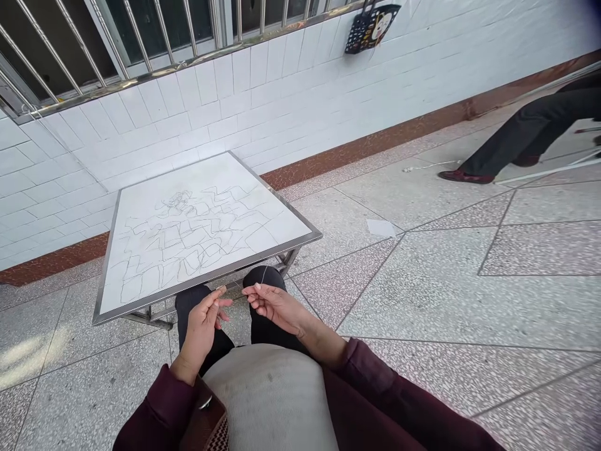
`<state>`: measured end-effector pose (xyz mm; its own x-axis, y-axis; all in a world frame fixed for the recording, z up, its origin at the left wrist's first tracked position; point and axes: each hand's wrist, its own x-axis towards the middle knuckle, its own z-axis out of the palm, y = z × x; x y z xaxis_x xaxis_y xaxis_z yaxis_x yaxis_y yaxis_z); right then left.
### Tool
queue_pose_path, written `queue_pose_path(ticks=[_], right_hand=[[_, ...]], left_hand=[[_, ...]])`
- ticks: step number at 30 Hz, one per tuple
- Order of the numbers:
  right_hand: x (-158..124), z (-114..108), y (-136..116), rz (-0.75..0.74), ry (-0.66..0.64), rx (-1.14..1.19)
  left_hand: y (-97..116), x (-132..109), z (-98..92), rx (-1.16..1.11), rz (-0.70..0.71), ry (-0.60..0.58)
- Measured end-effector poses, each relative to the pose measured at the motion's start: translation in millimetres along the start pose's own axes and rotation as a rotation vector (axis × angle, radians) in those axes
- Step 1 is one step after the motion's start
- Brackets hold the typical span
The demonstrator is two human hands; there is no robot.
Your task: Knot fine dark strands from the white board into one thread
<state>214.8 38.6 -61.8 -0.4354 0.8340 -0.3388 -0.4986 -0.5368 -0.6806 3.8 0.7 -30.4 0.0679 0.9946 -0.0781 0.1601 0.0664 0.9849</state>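
In front of my body, above my lap, my two hands face each other. My right hand (277, 307) is closed in a pinch on a thin, pale strand (264, 274), whose loose part sticks up past the fingertips. Thread or fine wire, I cannot tell. A faint length of it seems to cross the small gap to my left hand (204, 322), which pinches with thumb and forefinger while its other fingers curl loosely. Just beyond my knees stands a white-topped table (277, 232) with a metal rim. Many thin, dark, crooked strands (188, 232) lie spread over its top, bunched in a tangle toward the back.
A white tiled wall (291, 94) rises behind the table, with a barred window (154, 31) at upper left. A patterned bag (373, 28) hangs from the bars. At right, a seated person's leg (521, 131) shows. White paper (380, 228) lies on the speckled floor (446, 294).
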Motion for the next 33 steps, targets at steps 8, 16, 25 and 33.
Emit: queue_pose_path(ticks=[8, 16, 25, 33], right_hand=[[1, -3, -3, -0.009, 0.011, 0.041], [9, -7, -27, -0.232, 0.051, -0.226], [29, -34, -39, -0.142, 0.087, 0.007], [92, -61, -98, -0.335, 0.28, -0.266]], left_hand=[[1, 10, 3.0, 0.047, 0.031, 0.003], [13, 50, 9.8, 0.059, 0.056, 0.02], [22, 90, 25.9, 0.005, 0.062, -0.047], [41, 190, 45.2, 0.2, 0.127, 0.033]])
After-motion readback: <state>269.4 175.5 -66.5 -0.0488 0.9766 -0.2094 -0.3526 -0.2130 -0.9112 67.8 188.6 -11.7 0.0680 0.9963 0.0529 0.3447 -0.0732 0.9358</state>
